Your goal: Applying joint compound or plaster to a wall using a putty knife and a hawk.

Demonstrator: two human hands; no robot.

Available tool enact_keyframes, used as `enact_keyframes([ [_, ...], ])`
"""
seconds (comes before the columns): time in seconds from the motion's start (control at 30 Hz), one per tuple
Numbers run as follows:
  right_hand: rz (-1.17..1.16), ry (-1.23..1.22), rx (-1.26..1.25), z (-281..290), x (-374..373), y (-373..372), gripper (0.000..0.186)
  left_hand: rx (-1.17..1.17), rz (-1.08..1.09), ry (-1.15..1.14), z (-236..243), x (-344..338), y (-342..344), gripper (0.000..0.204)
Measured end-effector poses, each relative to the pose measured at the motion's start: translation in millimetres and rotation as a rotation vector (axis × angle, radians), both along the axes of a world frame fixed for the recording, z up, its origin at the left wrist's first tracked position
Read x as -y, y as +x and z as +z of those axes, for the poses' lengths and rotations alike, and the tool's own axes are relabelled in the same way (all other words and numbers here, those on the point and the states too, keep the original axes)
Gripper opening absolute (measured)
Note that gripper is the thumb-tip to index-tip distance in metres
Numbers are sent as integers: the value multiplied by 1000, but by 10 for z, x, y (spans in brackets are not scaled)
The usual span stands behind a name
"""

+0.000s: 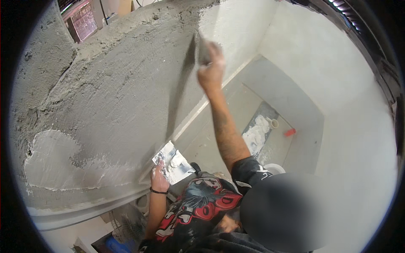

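Head view: at 12 o'clock, the right hand [211, 71] is closed around a blurred flat tool [204, 54] where the grey wall [122, 92] meets a white coating [238, 27]. Toward 7 o'clock, the left hand [159, 178] grips a flat plate [181, 174] bearing white paste [175, 161]. At 3 o'clock, a red object [290, 132] lies near a white-smeared board [268, 110].

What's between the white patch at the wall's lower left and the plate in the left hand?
In the head view, mostly rough grey wall, with thin white smears near the white patch; no tool shows before the plate.
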State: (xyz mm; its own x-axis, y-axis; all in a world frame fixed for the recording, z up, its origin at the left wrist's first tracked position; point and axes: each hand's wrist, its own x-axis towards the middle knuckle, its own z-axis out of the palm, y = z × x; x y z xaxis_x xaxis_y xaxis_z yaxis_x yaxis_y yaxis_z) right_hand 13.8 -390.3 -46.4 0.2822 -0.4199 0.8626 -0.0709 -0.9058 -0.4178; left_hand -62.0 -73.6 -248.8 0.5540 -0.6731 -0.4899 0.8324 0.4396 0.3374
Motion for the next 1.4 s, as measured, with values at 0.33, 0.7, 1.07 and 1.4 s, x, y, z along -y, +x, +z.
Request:
enact_keyframes([
  [0.33,-149,-63,94,850,805,457,52,14,3,-45,158,87,-27,34],
  [0.7,862,821,354,379,-696,-1465,51,208,61,-205,429,-25,-315,37],
  [1.07,1082,1076,-47,-667,-1430,-2211,57,208,398,-199,805,82,-533,29],
  [1.4,1013,213,-495,-813,-1736,-2098,65,270,511,-52,581,-166,-534,26],
])
